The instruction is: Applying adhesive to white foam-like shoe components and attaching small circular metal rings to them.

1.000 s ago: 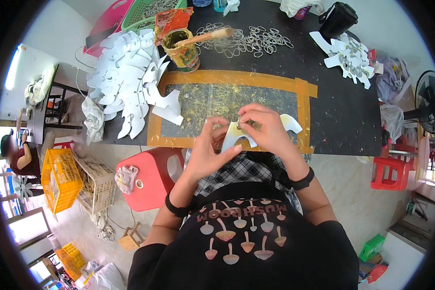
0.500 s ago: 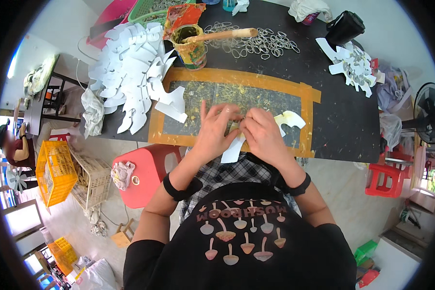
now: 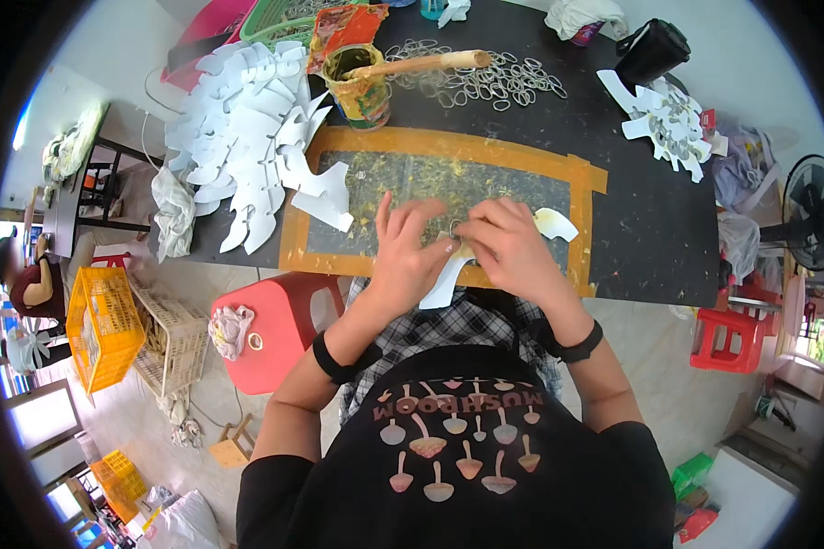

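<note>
A white cut-out piece (image 3: 441,285) lies at the front edge of the smeared work board (image 3: 375,188), its lower end sticking out toward me. My left hand (image 3: 403,249) pinches its upper part with thumb and a finger, the other fingers lifted. From the right, my right hand (image 3: 511,245) comes in with thumb and forefinger pressed together. A small metal ring (image 3: 454,227) shows at those fingertips, just above the white piece. My fingers hide where ring and piece meet. Another white curved end (image 3: 556,224) lies beyond my right hand; whether it joins the same piece is hidden.
A heap of white cut-outs (image 3: 247,137) lies left of the board. Behind it stand a paste-smeared pot (image 3: 362,96) with a wooden handle (image 3: 430,63) across it and many loose metal rings (image 3: 513,80). White pieces with rings (image 3: 668,123) and a black jug (image 3: 653,52) are at right.
My right hand has shifted slightly right and its fingers have opened out a little, so the ring shows between the hands. The left hand stays nearly in place.
</note>
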Demonstrator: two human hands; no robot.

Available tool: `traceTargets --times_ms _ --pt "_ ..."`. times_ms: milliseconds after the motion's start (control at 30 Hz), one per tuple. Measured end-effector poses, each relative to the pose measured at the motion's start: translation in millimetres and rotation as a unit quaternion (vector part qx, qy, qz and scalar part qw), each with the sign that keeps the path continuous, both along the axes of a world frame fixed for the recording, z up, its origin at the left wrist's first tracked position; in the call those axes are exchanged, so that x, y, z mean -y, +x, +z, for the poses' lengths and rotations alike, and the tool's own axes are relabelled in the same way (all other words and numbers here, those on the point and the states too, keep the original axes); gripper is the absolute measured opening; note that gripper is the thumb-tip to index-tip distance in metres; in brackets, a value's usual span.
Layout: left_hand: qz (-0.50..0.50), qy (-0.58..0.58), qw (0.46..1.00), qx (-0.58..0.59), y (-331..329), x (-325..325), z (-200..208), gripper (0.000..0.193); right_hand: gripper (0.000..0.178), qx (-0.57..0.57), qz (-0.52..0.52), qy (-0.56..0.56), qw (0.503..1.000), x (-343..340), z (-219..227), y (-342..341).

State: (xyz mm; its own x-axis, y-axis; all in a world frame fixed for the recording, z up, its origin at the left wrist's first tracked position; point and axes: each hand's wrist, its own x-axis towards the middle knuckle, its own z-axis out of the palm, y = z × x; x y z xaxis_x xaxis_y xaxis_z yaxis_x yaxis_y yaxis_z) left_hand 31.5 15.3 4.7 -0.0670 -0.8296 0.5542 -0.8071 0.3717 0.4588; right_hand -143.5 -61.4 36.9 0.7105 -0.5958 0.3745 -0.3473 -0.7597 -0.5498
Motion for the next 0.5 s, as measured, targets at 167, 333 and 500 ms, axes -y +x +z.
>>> traceTargets --times_ms 167,333,500 --pt "-0.014 -0.011 1.0 0.026 -1.5 2.6 -3.0 0.011 0.01 -0.035 0.081 -0.034 0.995 15.0 -6.1 -1.9" --pt "-0.023 0.056 0.998 0.014 1.9 8.1 2.2 0.016 0.006 -0.048 0.088 -0.113 0.988 12.1 -8.1 -0.7" --pt "-0.01 0.118 0.993 0.01 -1.0 6.7 11.8 0.018 0.012 -0.038 -0.053 -0.135 0.989 -27.7 -15.5 12.1"
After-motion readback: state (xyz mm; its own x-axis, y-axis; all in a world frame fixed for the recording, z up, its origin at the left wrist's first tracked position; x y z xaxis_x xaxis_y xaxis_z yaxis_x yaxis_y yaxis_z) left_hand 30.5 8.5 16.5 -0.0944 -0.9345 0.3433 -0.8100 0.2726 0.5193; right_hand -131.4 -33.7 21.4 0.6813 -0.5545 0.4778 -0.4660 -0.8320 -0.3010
